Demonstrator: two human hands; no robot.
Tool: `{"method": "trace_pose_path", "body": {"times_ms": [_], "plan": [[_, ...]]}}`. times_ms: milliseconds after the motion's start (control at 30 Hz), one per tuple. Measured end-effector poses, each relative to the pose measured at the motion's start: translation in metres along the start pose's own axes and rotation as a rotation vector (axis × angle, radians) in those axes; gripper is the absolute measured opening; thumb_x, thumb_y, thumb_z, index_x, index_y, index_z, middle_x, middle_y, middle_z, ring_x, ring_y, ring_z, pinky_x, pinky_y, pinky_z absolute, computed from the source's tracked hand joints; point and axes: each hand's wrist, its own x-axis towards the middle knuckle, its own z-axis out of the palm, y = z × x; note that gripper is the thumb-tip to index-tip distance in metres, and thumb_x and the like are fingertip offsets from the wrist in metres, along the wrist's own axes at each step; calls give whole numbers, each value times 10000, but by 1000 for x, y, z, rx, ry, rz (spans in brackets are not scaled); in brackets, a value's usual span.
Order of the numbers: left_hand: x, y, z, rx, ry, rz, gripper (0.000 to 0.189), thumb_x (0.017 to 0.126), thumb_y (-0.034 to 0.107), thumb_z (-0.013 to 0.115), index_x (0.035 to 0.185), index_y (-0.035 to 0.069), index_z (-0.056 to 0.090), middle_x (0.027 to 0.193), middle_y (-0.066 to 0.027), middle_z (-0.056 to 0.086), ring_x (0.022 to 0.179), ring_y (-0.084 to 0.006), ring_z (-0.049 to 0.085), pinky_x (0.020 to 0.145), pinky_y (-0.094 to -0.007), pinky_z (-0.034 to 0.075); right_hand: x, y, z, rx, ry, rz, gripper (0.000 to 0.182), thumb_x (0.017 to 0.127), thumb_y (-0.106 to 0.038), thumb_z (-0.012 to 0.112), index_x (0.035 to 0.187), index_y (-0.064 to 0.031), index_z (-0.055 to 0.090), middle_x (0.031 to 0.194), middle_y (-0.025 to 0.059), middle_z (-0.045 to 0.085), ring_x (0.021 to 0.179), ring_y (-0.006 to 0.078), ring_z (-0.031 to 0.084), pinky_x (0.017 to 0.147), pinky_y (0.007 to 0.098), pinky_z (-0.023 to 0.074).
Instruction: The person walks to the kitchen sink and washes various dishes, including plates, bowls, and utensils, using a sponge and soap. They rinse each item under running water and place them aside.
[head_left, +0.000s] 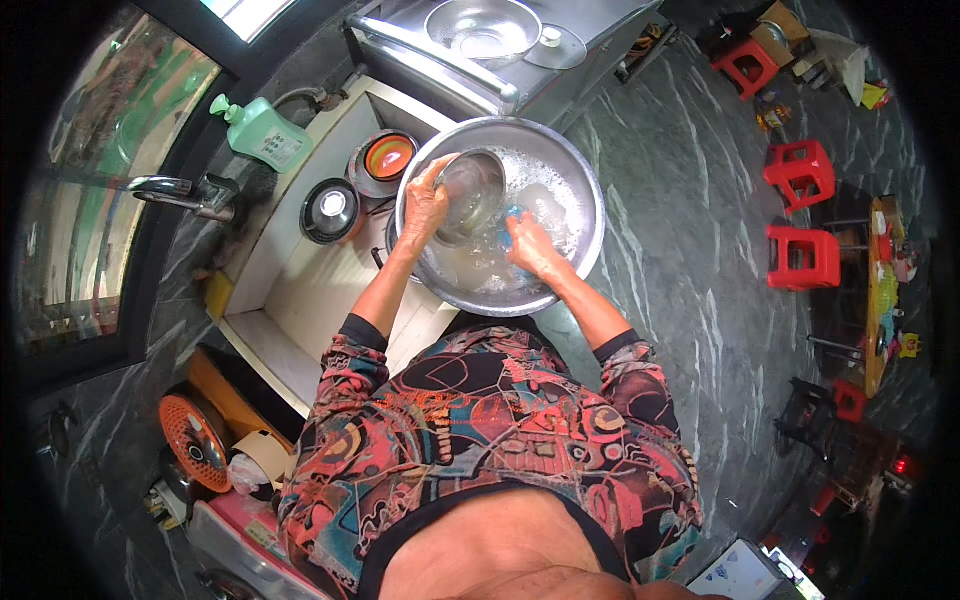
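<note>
Before me a large metal basin (589, 232) of sudsy water rests at the right edge of a light sink (300, 292). My left hand (426, 201) grips the left rim of a round metal bowl (480, 184) tilted inside the basin. To the right of that bowl, my right hand (531, 241) is closed on a blue scrubbing cloth or sponge (512, 217), partly hidden by the fingers. Under the suds other rounded pale shapes show, too blurred to name.
Beside the basin, an orange-lined bowl (391, 156) and a black lidded pot (331, 211) stand in the sink. A green pump bottle (270, 136) and a faucet (184, 196) are at left. A metal colander (482, 34) sits on the steel counter beyond. Red stools (802, 257) stand at right.
</note>
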Motion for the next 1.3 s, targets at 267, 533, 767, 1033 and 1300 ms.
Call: {"method": "trace_pose_path", "body": {"times_ms": [267,533,767,1033,1300], "plan": [[-6,19,-2,-12,-93,102,507,618,-105,394,1068,66,554,1021,-159,592,972,-303,566,833,-337,441,-16,-64,-89,425,509,-163,337,644,-148,640,914,-13,492,873,158,500,836,312,516,750,383,425],[-7,38,15,153,-109,137,256,636,-53,444,871,-5,535,715,-258,543,700,-429,540,618,-471,426,12,-72,-93,-79,633,-433,521,617,-92,651,1107,-103,475,1132,161,441,1021,331,446,811,421,382],[-7,61,4,140,-121,158,230,630,-34,475,841,6,555,667,-247,532,682,-402,551,607,-437,437,31,-47,-100,67,555,-442,418,566,-86,666,966,-109,549,975,96,564,885,318,532,735,383,439],[1,77,-6,-52,11,137,393,647,-65,467,1004,46,589,820,-175,619,772,-267,630,670,-307,469,29,-22,-99,640,508,-9,291,630,-89,626,911,-68,550,800,116,608,754,289,604,675,351,469],[3,88,6,-65,217,73,397,673,-86,451,1035,29,570,868,-136,626,770,-213,625,681,-281,463,26,0,-9,1213,583,369,328,649,-77,642,963,-36,555,759,66,615,689,169,586,653,287,464]]}}
